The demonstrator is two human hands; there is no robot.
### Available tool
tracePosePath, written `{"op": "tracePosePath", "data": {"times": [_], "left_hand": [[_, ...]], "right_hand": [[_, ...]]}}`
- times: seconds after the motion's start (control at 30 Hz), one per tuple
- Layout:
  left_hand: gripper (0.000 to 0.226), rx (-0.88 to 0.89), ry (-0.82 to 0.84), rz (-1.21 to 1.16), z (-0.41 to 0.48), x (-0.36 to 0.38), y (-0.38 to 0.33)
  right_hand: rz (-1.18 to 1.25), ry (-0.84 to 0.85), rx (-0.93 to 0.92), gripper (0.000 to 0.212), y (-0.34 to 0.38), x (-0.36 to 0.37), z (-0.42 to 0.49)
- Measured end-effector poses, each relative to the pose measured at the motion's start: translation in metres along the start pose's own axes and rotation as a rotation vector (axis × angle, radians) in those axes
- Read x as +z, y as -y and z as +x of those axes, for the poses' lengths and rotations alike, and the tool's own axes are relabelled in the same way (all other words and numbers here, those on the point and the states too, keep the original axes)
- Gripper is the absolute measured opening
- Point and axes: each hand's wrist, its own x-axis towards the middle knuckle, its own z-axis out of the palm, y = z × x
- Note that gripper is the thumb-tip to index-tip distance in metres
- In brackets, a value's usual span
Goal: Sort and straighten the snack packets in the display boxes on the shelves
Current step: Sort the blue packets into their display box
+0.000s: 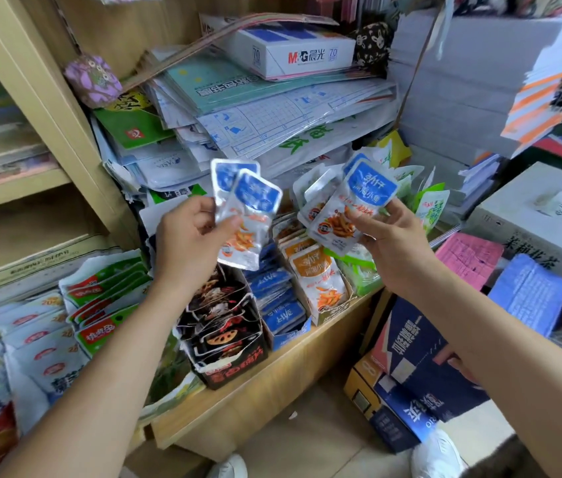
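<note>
Cluttered wooden shelf [272, 370] faces you, with stationery [272, 115] heaped at the back and three display boxes side by side along the front: a black box [234, 360], a blue box [290, 332] and an orange-packet box [328, 305]. Your left hand [186, 243] pinches two blue-topped packets [252, 208] between thumb and curled fingers [203, 207], raised above the black box. Your right hand [393, 243] grips a fanned bunch of similar packets [359, 201], held above the orange-packet box
</note>
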Motion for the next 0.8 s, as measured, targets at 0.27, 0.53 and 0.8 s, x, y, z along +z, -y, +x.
{"op": "tracePosePath", "data": {"times": [0.27,0.53,0.8], "left_hand": [[0.029,0.162,-0.270,0.066,0.002,-0.009,0.003],[0.029,0.181,-0.346,0.025,0.006,-0.022,0.010],[0.024,0.204,-0.344,0.000,0.010,-0.024,0.014]], "right_hand": [[-0.274,0.261,-0.118,0.033,-0.019,0.037,0.008],[-0.562,0.279,-0.205,0.019,-0.041,0.068,0.033],[-1.038,0.381,-0.301,0.021,-0.058,0.073,0.044]]}}
